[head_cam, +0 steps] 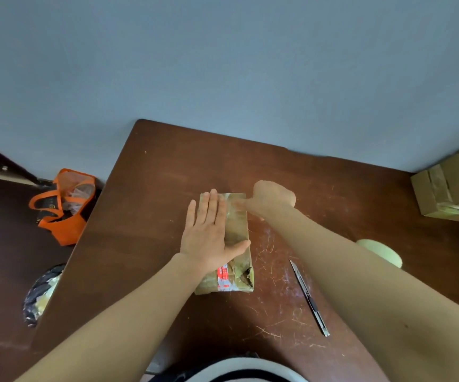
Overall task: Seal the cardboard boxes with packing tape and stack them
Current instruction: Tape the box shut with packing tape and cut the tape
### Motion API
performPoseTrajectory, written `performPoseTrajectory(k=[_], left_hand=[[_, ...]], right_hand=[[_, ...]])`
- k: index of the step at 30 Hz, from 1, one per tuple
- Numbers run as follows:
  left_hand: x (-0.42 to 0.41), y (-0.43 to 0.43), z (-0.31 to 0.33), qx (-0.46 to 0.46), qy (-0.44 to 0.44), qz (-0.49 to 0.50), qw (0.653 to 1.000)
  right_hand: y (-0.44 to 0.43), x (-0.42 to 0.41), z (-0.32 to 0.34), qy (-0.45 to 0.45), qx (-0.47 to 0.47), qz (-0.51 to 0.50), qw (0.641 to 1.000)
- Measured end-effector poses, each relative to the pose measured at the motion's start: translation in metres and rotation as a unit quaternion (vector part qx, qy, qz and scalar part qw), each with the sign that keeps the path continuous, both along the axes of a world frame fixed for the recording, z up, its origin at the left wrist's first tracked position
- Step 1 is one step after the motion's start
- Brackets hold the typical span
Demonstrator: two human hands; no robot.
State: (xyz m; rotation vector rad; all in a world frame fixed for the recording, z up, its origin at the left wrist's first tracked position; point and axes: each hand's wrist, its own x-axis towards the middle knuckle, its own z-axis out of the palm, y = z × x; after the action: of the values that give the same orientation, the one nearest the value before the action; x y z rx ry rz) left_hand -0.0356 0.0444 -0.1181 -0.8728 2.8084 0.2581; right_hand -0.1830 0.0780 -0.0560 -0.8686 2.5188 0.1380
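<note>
Left hand [209, 238] flat, pressing box [236, 224] beneath it. Right hand [273, 197] blurred just beyond, grip unreadable. Risk: box skids, seal goes crooked.

My arms are bare from left hand [209, 238] and right hand [273, 195] back to the frame's lower edge; at bottom centre shows my white garment with black bands [250, 364].

The cardboard box [236, 232] is brown with a red-and-white label [223, 277], on a scratched reddish-brown table [167, 175], near an orange bag [65, 208].
</note>
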Motion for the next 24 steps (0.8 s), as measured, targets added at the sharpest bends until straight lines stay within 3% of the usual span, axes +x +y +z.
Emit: performPoseTrajectory(k=[3, 5, 8, 14, 18, 24], left_hand=[[-0.01, 0.006, 0.01, -0.016, -0.008, -0.005, 1.0], [-0.015, 0.01, 0.008, 0.002, -0.006, -0.025, 1.0], [-0.018, 0.011, 0.002, 0.008, -0.028, -0.052, 0.998], [-0.011, 0.023, 0.002, -0.017, -0.005, -0.048, 0.999], [-0.009, 0.026, 0.002, 0.031, -0.013, -0.044, 0.998], [0.004, -0.008, 0.0, -0.016, 0.013, -0.024, 1.0]], right_hand=[[0.015, 0.0, -0.015, -0.001, -0.129, -0.026, 0.991], [0.016, 0.007, -0.028, -0.105, -0.204, -0.03, 0.973], [0.015, 0.008, -0.039, -0.239, -0.214, -0.064, 0.945], [0.006, -0.004, -0.042, -0.225, -0.197, -0.062, 0.952], [0.005, -0.003, -0.044, -0.21, -0.194, -0.062, 0.956], [0.004, -0.006, -0.044, -0.217, -0.209, -0.07, 0.951]])
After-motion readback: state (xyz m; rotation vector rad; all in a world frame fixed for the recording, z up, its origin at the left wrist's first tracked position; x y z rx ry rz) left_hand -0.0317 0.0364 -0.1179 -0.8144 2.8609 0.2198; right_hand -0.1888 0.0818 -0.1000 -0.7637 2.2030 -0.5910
